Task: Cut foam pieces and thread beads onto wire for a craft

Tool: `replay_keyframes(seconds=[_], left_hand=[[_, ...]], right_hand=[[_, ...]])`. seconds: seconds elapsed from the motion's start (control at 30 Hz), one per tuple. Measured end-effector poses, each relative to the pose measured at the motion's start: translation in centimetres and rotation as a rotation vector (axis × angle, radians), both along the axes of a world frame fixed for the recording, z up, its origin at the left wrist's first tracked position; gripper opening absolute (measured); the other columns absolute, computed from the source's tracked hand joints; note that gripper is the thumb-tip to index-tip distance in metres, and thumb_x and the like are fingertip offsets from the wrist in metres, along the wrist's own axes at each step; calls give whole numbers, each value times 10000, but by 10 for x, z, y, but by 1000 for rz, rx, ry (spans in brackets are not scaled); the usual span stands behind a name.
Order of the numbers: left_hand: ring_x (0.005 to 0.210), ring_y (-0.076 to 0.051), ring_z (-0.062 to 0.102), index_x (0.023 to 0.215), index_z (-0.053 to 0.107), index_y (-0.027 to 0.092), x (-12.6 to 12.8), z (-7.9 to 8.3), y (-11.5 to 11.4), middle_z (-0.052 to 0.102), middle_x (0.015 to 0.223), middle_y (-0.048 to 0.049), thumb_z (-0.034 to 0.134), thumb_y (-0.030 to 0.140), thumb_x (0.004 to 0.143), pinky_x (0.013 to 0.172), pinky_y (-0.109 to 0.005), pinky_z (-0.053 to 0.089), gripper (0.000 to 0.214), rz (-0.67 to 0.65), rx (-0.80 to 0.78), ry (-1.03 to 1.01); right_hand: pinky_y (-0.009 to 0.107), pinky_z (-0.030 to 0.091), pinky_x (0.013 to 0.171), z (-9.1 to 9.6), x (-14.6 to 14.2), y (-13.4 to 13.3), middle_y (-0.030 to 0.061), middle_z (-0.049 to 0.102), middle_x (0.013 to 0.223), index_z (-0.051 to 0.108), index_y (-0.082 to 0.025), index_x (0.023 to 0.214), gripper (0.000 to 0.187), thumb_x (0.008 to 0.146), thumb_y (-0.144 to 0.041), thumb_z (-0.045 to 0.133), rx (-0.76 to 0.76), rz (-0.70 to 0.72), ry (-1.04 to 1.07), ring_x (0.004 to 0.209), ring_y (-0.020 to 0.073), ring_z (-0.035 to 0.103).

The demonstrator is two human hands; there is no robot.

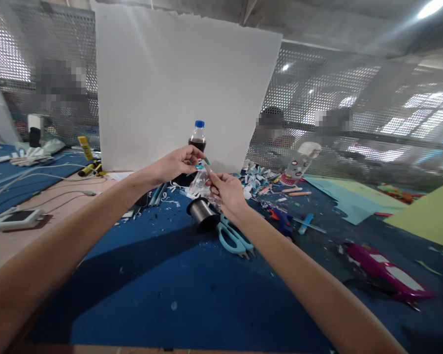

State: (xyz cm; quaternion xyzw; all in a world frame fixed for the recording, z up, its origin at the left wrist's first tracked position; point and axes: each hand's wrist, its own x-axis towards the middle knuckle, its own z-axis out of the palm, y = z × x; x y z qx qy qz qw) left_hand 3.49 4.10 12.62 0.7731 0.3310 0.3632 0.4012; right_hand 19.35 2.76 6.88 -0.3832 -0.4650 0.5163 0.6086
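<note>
Both of my arms reach out over a blue mat (162,285). My left hand (177,164) and my right hand (225,191) meet above it, each pinching a small clear plastic bag (200,184) between fingertips. The bag's contents are too small to make out. Just below the hands lies a black spool of thin wire (201,212) on its side. Light blue scissors (234,238) lie beside the spool, partly under my right forearm. A dark soda bottle with a blue cap (198,137) stands behind my hands.
A large white board (151,88) stands upright at the back. Paper scraps (256,179) litter the mat. A pink glue gun (386,273) lies right, near green paper sheets (424,216). A white device with cables (18,219) sits left. Mesh fencing backs the table.
</note>
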Motion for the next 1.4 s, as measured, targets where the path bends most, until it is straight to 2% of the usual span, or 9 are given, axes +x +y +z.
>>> replay_keyframes(seconds=[0.27, 0.57, 0.77, 0.97, 1.13, 1.4], left_hand=[[697, -130, 414, 944, 535, 161, -2, -3, 5, 415, 722, 15, 521, 115, 680, 705, -285, 319, 269, 2, 20, -35], [684, -125, 406, 954, 532, 148, -2, 0, 2, 410, 717, 15, 523, 114, 678, 680, -277, 314, 278, -22, -20, -43], [719, -133, 430, 983, 529, 153, -3, -1, 3, 425, 714, 14, 512, 122, 671, 709, -273, 319, 314, -83, -31, -67], [752, -135, 477, 982, 544, 132, -1, -1, 1, 501, 763, -8, 529, 100, 662, 726, -278, 348, 322, -83, -127, -159], [812, -132, 537, 1011, 545, 138, -1, -7, 5, 564, 868, -26, 551, 92, 706, 767, -272, 388, 309, -165, -227, -292], [744, -109, 542, 995, 569, 165, -5, -9, 9, 551, 777, 8, 579, 90, 717, 770, -258, 402, 288, -246, -267, -357]], right_hand=[[180, 180, 335, 2, -4, -3, -20, 533, 479, 612, -139, 596, 199, 716, -292, 653, 25, 29, -37, 347, 16, 295], [185, 165, 353, 3, -3, -2, -47, 475, 503, 591, -135, 605, 213, 737, -292, 648, -58, 155, 51, 364, 9, 249], [189, 140, 345, 3, -3, -2, -54, 467, 482, 578, -137, 591, 252, 706, -335, 684, -46, 246, 69, 361, 10, 222], [196, 141, 348, 4, -5, -6, -57, 471, 461, 607, -140, 636, 231, 728, -343, 667, -17, 300, 65, 352, 16, 232], [188, 144, 338, 4, -6, -7, -58, 492, 468, 592, -142, 642, 226, 743, -333, 655, 15, 312, 98, 338, 7, 229], [167, 194, 335, 2, -3, -5, -62, 544, 479, 500, -177, 676, 311, 652, -389, 726, 46, 313, 64, 323, 7, 275]])
